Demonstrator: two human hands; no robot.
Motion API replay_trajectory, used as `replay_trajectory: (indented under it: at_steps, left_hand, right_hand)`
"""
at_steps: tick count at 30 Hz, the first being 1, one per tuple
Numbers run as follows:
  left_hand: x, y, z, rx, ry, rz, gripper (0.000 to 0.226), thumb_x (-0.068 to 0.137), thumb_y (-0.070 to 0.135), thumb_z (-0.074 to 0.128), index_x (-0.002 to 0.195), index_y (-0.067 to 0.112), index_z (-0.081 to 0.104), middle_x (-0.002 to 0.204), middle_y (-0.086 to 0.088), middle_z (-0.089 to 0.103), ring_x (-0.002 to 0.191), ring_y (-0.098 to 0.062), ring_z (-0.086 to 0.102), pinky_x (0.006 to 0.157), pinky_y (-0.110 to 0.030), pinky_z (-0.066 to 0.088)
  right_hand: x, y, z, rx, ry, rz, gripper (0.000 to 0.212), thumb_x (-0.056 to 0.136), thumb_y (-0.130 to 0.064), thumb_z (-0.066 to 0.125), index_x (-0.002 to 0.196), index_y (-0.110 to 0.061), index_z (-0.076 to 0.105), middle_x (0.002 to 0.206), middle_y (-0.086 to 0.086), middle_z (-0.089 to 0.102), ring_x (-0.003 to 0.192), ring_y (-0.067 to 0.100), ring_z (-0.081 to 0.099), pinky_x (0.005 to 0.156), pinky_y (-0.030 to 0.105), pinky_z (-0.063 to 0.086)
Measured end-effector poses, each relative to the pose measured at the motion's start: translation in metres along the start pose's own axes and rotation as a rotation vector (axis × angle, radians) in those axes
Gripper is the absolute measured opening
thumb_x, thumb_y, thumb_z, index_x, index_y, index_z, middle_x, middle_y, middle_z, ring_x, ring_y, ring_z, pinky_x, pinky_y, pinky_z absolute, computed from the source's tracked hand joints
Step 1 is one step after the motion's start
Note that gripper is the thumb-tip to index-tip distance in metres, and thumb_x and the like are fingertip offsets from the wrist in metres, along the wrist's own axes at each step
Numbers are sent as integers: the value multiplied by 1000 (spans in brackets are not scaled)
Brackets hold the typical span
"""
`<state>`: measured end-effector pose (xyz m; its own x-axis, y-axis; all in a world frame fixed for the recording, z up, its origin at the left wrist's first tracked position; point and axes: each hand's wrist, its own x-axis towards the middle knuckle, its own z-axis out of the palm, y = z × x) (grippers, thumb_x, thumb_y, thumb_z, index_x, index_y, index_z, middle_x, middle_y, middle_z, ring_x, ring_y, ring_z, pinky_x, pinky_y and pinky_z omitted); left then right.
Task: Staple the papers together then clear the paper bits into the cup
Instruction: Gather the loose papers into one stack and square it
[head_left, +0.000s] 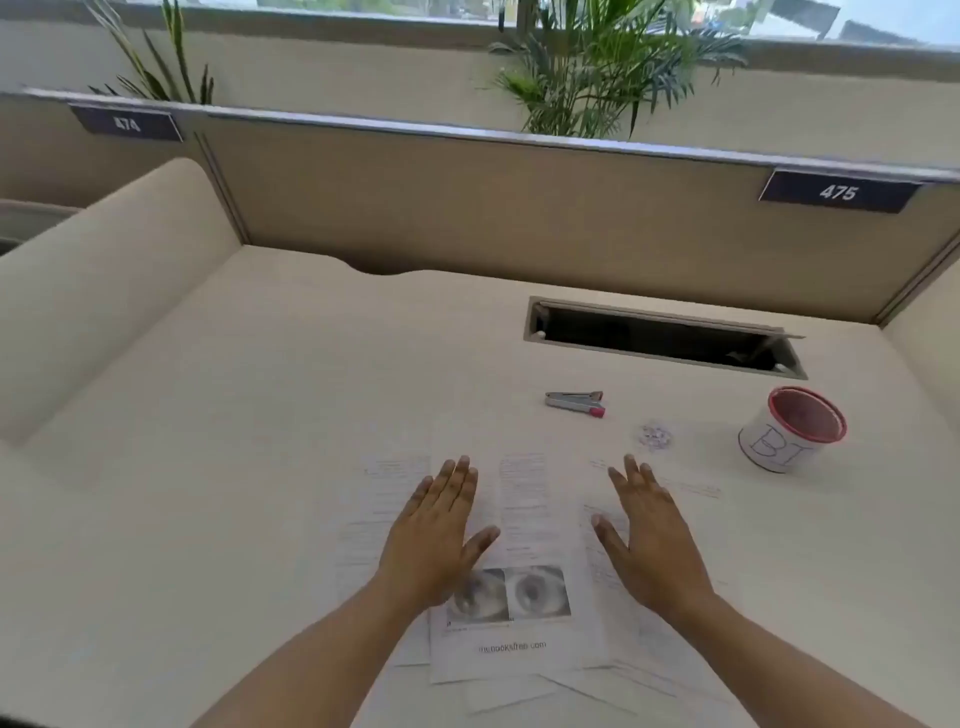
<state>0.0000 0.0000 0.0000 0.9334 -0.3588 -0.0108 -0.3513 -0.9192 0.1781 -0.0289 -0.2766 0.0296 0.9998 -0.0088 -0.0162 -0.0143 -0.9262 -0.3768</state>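
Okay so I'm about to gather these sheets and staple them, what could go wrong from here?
1. The papers lie fanned and overlapping, so they may get stapled misaligned unless squared first.
2. The paper bits sit loose just beyond the right hand; sweeping the sheets could scatter them.
3. The cup stands close by on the right, so an arm could knock it.

Bright, even daylight, source the window (519, 10) at top edge, itself blown out to near white. Desk (260, 415) below it reads pale, washed; contrast low. Papers (524, 519) nearest the viewer almost merge with the desk, print faint and unreadable. Shadows soft, weak: thin one under the left hand (436, 535), little under the right hand (649, 535). Whole frame slightly soft. Wide-angle bend: divider rail (467, 130) under the window curves, corners stretched. Paper bits (655, 435) blurred.
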Motion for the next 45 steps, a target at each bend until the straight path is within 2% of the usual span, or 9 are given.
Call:
replay_trajectory:
  at_steps: [3, 9, 12, 15, 20, 32, 36, 40, 45]
  left_hand:
    - [-12, 4, 13, -101, -46, -4, 90, 85, 76, -7, 155, 19, -7, 162, 8, -13, 152, -13, -16, 119, -24, -16]
    - [-25, 2, 30, -116, -178, -64, 79, 102, 63, 13, 149, 8, 44, 156, -7, 43, 143, -24, 44, 119, -29, 4]
    - [-28, 4, 33, -127, -161, -57, 79, 102, 64, 13, 150, 8, 42, 158, -8, 40, 145, -24, 39, 119, -30, 3]
    - [-30, 3, 37, -121, -95, -47, 79, 101, 65, 13, 154, 10, 35, 162, -4, 30, 149, -21, 27, 120, -30, 2]
    - [-30, 2, 43, -131, -24, -41, 82, 98, 69, 9, 158, 15, 24, 166, 1, 16, 153, -17, 14, 121, -32, 4]
    - [-32, 2, 42, -150, -46, -53, 83, 97, 71, 8, 159, 17, 20, 166, 3, 10, 155, -17, 11, 121, -31, -1]
    - [-27, 10, 26, -295, -14, -56, 87, 90, 75, 6, 159, 22, 2, 164, 13, -8, 154, -7, -9, 126, -31, -1]
    - [-39, 23, -10, -662, 138, -281, 81, 97, 53, 51, 159, 28, 8, 160, 23, 3, 151, 1, -1, 121, -23, 4]
    - [-53, 34, -41, -1199, 38, -734, 55, 96, 37, 63, 145, 22, 44, 139, 10, 52, 128, -13, 52, 105, -29, 39]
  right_hand:
    - [-10, 7, 17, -20, -83, 30, 65, 100, -47, 36, 155, -20, 14, 163, -5, -4, 148, 7, -9, 120, 28, -4]
    - [-24, 16, 34, -65, -152, 61, 68, 97, -53, 32, 155, -17, 20, 164, 0, 7, 151, 16, 4, 123, 34, 3]
    - [-24, 13, 33, -26, -168, 81, 77, 92, -61, 23, 154, -16, 22, 163, 0, 12, 151, 17, 7, 122, 34, 4]
    - [-25, 1, 26, 87, -86, 115, 63, 96, -44, 48, 150, -14, 34, 158, 1, 31, 147, 19, 25, 121, 35, 18]
    - [-31, -30, 12, 319, -57, 331, 32, 90, -33, 61, 118, -19, 59, 107, -3, 65, 95, 15, 60, 87, 36, 51]
    - [-29, -47, 11, 578, -290, 530, 24, 88, -22, 62, 69, -11, 54, 72, 4, 61, 65, 21, 53, 61, 30, 38]
    - [-35, -52, -2, 692, -275, 493, 16, 91, -15, 59, 83, -17, 73, 81, 4, 75, 76, 22, 69, 60, 30, 47]
    - [-51, -54, -21, 855, -202, 515, 15, 93, -16, 61, 95, -23, 74, 85, -3, 79, 80, 19, 75, 74, 36, 58]
    - [-77, -56, -33, 1036, -176, 522, 17, 94, -12, 61, 103, -16, 74, 95, 3, 79, 89, 23, 75, 86, 42, 56]
